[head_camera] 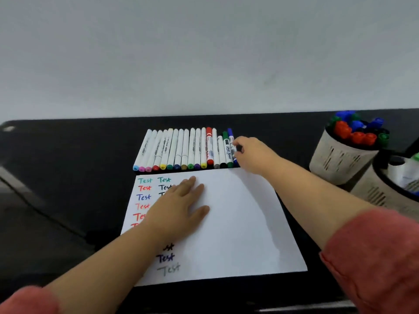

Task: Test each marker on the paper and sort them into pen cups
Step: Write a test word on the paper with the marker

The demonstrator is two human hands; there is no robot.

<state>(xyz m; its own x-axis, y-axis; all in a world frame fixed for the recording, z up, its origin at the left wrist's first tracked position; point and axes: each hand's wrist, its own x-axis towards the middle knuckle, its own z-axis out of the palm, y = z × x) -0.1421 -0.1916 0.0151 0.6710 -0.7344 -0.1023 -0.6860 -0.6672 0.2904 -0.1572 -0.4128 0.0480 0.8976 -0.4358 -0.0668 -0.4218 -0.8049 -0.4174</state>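
Observation:
A white sheet of paper (238, 223) lies on the black table, with "Test" written several times in different colours down its left side. My left hand (181, 207) rests flat on the sheet, fingers straight. Beyond the paper's far edge lies a row of several markers (181, 150), side by side. My right hand (251, 155) is at the row's right end and pinches the blue marker (231, 137), the last one on the right. Two beige pen cups stand at the right: the far cup (340, 162) holds red, blue and green markers, and the near cup (381, 193) is partly cut off.
The black table (68, 177) runs to a pale wall behind. A dark cable crosses the table at the left. The cups stand close to my right forearm.

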